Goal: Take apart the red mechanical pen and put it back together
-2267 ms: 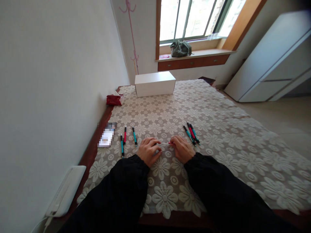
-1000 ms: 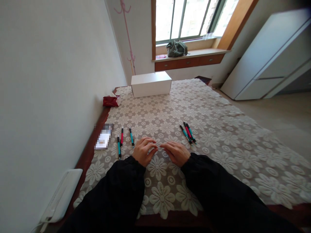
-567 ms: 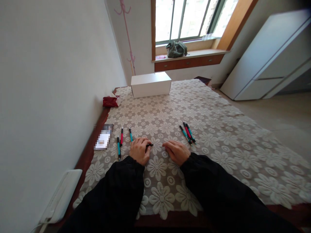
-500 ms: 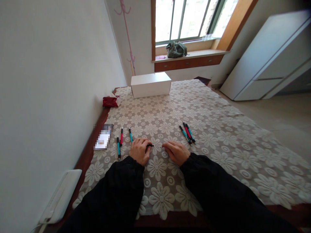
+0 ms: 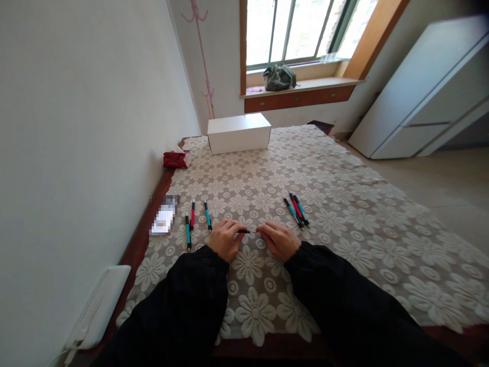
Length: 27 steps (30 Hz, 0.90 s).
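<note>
The left hand (image 5: 226, 239) is curled shut around a pen part (image 5: 244, 232), of which only a short black tip shows, pointing right. The right hand (image 5: 279, 240) pinches closed just beside that tip; what it holds is too small to tell. Both rest on the lace tablecloth (image 5: 344, 204). The white box (image 5: 239, 133) at the far edge is closed; contents hidden.
</note>
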Motion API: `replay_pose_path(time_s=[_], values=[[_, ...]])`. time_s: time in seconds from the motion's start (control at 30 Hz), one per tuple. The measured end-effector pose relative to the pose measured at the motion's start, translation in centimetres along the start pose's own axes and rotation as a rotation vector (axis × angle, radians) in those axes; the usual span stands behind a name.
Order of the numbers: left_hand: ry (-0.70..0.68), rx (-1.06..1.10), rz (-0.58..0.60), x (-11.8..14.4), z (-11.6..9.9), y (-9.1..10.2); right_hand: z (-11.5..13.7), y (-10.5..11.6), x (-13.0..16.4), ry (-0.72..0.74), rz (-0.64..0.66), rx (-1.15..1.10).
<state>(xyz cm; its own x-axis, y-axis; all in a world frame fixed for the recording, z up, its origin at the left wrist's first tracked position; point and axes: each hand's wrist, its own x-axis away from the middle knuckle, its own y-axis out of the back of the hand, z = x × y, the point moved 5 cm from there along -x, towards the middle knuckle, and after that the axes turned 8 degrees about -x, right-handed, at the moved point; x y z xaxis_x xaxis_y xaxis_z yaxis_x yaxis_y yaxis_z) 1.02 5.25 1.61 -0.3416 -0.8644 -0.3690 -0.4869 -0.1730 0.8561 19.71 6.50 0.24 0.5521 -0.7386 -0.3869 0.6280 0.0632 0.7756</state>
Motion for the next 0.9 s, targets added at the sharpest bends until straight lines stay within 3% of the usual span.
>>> replay_pose_path(time_s=[0.37,0.5,0.6,0.7,0.8,0.9], values=[[-0.168,0.196,-0.009,0.5,-1.6,-0.2,1.0,-0.4,0.1,0.151,0.043,-0.042],[-0.137,0.109,-0.066,-0.3,-0.9,1.4,0.7,-0.2,0.1,0.137,-0.006,-0.079],[0.032,-0.028,-0.167,-1.5,2.4,4.9,0.3,-0.3,0.1,0.083,-0.023,-0.104],[0.334,-0.203,-0.187,-1.7,8.2,8.9,-0.1,-0.6,0.2,0.050,-0.008,-0.113],[0.685,-0.434,-0.102,0.2,14.7,11.9,-0.2,-0.8,0.3,0.038,0.007,-0.111],[0.934,-0.487,0.058,2.9,20.1,12.7,-0.2,-0.8,0.3,0.034,0.005,-0.107]])
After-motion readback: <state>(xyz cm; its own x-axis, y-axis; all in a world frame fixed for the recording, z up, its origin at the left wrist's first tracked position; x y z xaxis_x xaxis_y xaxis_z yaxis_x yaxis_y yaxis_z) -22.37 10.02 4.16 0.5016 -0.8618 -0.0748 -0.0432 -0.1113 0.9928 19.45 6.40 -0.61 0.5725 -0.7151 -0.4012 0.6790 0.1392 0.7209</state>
